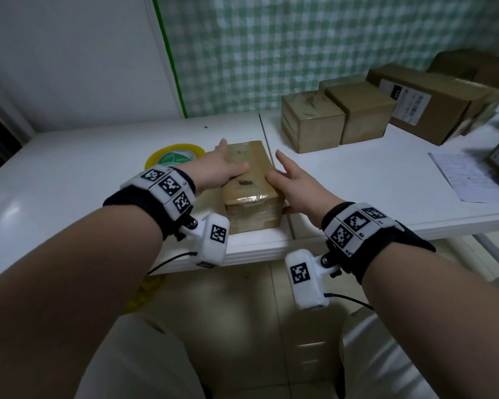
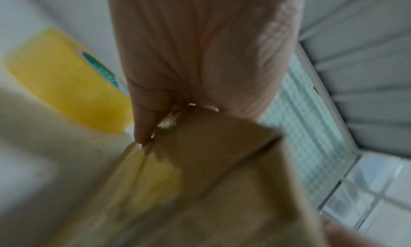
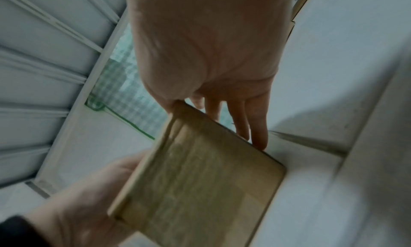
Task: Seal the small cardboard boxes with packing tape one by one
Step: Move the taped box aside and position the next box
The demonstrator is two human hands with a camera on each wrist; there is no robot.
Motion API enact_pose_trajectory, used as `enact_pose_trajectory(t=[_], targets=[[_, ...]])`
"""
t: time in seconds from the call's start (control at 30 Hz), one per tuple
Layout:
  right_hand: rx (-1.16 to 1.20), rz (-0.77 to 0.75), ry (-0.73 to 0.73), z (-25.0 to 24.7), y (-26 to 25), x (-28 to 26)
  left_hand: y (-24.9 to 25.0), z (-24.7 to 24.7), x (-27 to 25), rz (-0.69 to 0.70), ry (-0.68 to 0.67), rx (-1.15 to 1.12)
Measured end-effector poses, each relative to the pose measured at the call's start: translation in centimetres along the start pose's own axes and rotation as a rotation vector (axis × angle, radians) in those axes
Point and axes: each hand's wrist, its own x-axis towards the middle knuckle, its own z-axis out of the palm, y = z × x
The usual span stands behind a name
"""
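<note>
A small cardboard box [image 1: 249, 182], wrapped in shiny tape, sits at the white table's front edge [image 1: 257, 250]. My left hand [image 1: 233, 156] lies against its left side with straight fingers, the thumb resting on top. My right hand [image 1: 275, 167] presses the right side, fingers straight, thumb on the top edge. A yellow and green tape roll [image 1: 173, 158] lies flat just left of the box, behind my left hand. The left wrist view shows the box [image 2: 211, 171] under my palm and the roll [image 2: 66, 85] beside it. In the right wrist view, straight fingers [image 3: 258, 127] run along the box [image 3: 200, 180].
Two small boxes [image 1: 311, 122] [image 1: 360, 110] stand at the back right. Behind them lies a larger labelled carton [image 1: 427, 102]. A printed sheet [image 1: 467, 177] is on the table's right. A seam [image 1: 264, 131] splits the tabletop just behind the box.
</note>
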Motion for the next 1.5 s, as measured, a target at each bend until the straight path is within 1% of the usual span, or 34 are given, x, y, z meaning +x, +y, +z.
enact_pose_trajectory(t=[0.07,0.1,0.13,0.2,0.27,0.33,0.37,0.4,0.43,0.5,0.6,0.67,0.7,0.77,0.87,0.9,0.93,1.07,1.13,1.2,1.27,1.3,1.37,1.43,1.5], targets=[[0.11,-0.014,-0.025,-0.7,-0.7,-0.3,0.0,-0.3,-0.4,0.066,0.058,-0.261],[0.159,-0.029,-0.019,-1.0,-1.1,-0.5,0.0,-0.6,-0.7,0.116,0.116,-0.317],[0.196,-0.047,0.003,-1.3,-1.5,-0.7,0.3,-0.9,-1.1,0.173,0.187,-0.288],[0.233,-0.072,0.07,-1.7,-2.3,-1.0,0.7,-1.1,-2.2,0.287,0.325,-0.113],[0.216,-0.084,0.088,-1.8,-3.2,-1.5,1.4,-0.7,-3.9,0.435,0.389,0.039],[0.152,-0.1,0.071,-1.4,-3.7,-1.8,1.9,0.1,-5.5,0.609,0.39,0.184],[0.13,-0.106,0.066,-1.3,-3.8,-1.9,1.9,0.4,-6.0,0.677,0.361,0.252],[0.119,-0.11,0.063,-1.2,-3.7,-1.8,1.9,0.8,-6.3,0.714,0.313,0.292],[0.12,-0.115,0.057,-1.1,-3.6,-1.7,1.8,0.9,-6.4,0.714,0.256,0.3],[0.132,-0.115,0.039,-1.1,-3.4,-1.7,1.7,0.8,-6.4,0.675,0.183,0.311],[0.113,-0.112,0.04,-1.3,-3.1,-2.0,2.1,0.3,-5.9,0.558,0.12,0.423],[0.101,-0.103,0.04,-1.5,-3.1,-2.1,2.6,0.0,-5.6,0.469,0.075,0.408],[0.099,-0.091,0.035,-1.5,-3.1,-2.2,2.6,-0.1,-5.5,0.418,0.059,0.358],[0.086,-0.064,0.024,-1.5,-3.1,-2.5,2.2,0.1,-5.5,0.324,0.065,0.172],[0.041,-0.036,-0.018,-1.3,-2.9,-2.6,1.0,1.0,-5.7,0.186,0.098,-0.294],[0.023,-0.03,-0.037,-1.1,-2.8,-2.6,0.5,1.4,-5.8,0.137,0.078,-0.412],[0.005,-0.018,-0.055,-1.1,-2.7,-2.5,0.0,1.7,-5.8,0.1,0.047,-0.474],[-0.033,0.031,-0.161,-1.4,-1.8,-1.8,-1.1,2.4,-5.5,0.063,-0.132,-0.492],[-0.027,0.049,-0.19,-1.9,-1.7,-1.6,-0.9,1.9,-5.1,0.06,-0.152,-0.473],[-0.059,0.056,-0.187,-2.3,-1.6,-1.4,-0.2,1.3,-4.4,0.039,-0.119,-0.497],[-0.08,0.069,-0.166,-2.6,-1.2,-0.9,0.6,0.8,-3.6,-0.01,-0.09,-0.609],[-0.064,0.078,-0.148,-2.7,-1.1,-0.5,1.1,0.6,-3.3,-0.026,-0.106,-0.664],[-0.009,0.096,-0.094,-2.8,-1.2,0.2,2.1,0.3,-3.0,-0.047,-0.193,-0.695],[0.065,0.099,-0.012,-3.2,-1.6,1.1,2.9,0.2,-2.4,-0.032,-0.255,-0.703],[0.123,0.077,0.061,-3.9,-1.9,2.1,3.4,0.3,-1.2,-0.017,-0.227,-0.754]])
